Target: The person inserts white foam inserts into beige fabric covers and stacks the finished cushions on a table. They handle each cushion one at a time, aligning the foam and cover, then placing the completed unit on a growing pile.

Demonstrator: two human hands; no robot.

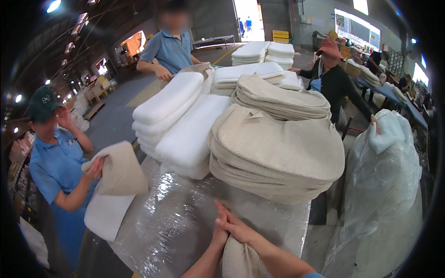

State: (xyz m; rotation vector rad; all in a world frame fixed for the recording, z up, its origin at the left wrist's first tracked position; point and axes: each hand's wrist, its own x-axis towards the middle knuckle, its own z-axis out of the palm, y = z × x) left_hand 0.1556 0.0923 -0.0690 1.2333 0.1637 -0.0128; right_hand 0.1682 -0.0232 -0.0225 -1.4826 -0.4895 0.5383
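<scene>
Pressed the left hand and the right hand together, palm to palm, over the near part of the film-covered table, fingers close and pointing away from the body. Showed no clear gap between the 2 palms; could not tell, from this angle, a pinched fold of cloth from bare palms meeting. Had the beige cloth piece right below, between the 2 forearms, upper end at or just under the right hand, lower end cut off by the bottom of the view.

Called, in judgement, for flat, even pressure through the palms rather than a hard fingertip pinch, to spare the thick cloth a crease. Wanted also matched wrists, 1 to each side, to avoid twisting the piece, and a loose lower end clear of the forearms to avoid snagging.

Faced a large stack of beige pieces beyond the fingers, apart from them, with a smaller beige stack behind and piled white pads to the left. Saw at far left 1 co-worker with a folded beige piece in hand above a white pad; at right, 1 person in a red hat with a hand on a plastic-wrapped bundle.
</scene>
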